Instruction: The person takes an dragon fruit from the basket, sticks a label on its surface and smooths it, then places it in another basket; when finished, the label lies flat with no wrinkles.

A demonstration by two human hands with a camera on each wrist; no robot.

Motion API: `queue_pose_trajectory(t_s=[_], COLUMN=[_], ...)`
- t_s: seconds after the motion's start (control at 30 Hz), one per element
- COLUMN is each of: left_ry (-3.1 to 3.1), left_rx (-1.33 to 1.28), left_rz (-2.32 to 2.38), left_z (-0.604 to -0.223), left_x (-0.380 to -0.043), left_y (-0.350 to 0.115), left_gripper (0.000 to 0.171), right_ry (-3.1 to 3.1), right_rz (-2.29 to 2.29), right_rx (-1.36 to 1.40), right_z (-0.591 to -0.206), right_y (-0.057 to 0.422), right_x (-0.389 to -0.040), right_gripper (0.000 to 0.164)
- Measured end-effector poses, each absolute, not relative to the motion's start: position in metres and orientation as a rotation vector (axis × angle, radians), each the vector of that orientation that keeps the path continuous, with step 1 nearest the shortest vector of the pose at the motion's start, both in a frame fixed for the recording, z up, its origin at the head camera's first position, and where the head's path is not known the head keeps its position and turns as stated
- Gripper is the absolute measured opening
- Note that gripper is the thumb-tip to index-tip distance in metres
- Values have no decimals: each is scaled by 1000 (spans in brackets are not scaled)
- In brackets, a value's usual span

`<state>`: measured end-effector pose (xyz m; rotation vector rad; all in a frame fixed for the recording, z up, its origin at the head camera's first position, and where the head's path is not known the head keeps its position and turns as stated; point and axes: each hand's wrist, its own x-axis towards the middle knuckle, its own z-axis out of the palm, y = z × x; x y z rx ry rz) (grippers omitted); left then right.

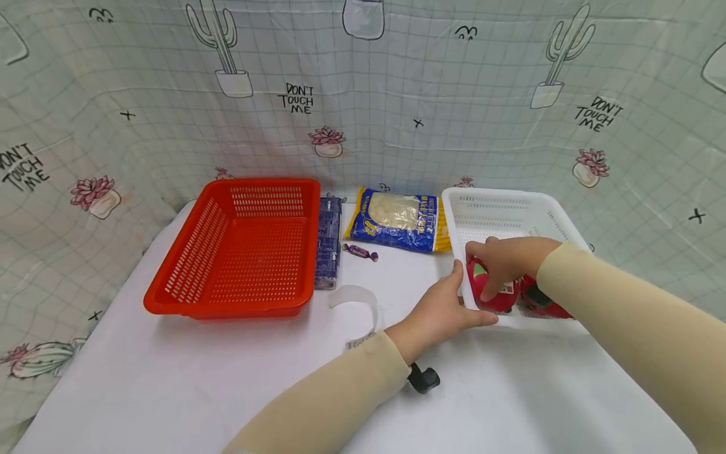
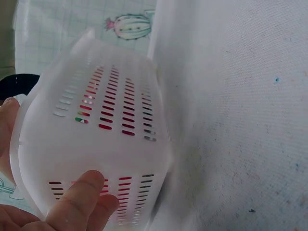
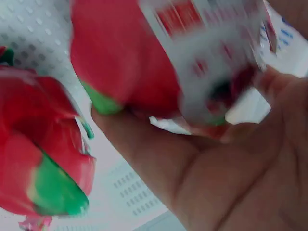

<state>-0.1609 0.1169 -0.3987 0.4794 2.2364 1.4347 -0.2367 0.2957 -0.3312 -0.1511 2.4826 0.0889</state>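
At the right stands a white slotted plastic basket (image 1: 492, 214). My left hand (image 1: 439, 309) holds its front left corner, thumb up at the rim and fingers against the outer wall (image 2: 79, 197). Inside the basket, my right hand (image 1: 509, 257) grips a pink-red, dragon-fruit-like item (image 1: 493, 297) with green tips and a white printed label, its fingers spread around it. A second red, green-marked item (image 3: 43, 139) lies beside it in the basket, partly covered by my right forearm in the head view.
A red slotted basket (image 1: 316, 252) stands at the left. Between the baskets lie a dark blue flat case (image 1: 329, 243), a blue and yellow food packet (image 1: 391, 234), a purple wrapped candy (image 1: 360, 251) and a clear curved strip (image 1: 372, 309). A patterned curtain (image 1: 386, 94) hangs behind.
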Motion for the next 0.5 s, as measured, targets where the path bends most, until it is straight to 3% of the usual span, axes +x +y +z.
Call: queue_pose_trajectory(t_s=[0.2, 0.5], left_ry=[2231, 2233], left_rx=[475, 486], left_rz=[1440, 1439], left_z=[-398, -399], left_x=[-161, -159], left_y=[117, 118], left_gripper=[118, 118], right_ry=[2436, 2509], right_rz=[46, 53], right_rx=[-154, -164], right_z=[-324, -333], right_y=[299, 306], right_x=[-236, -228], right_gripper=[82, 93])
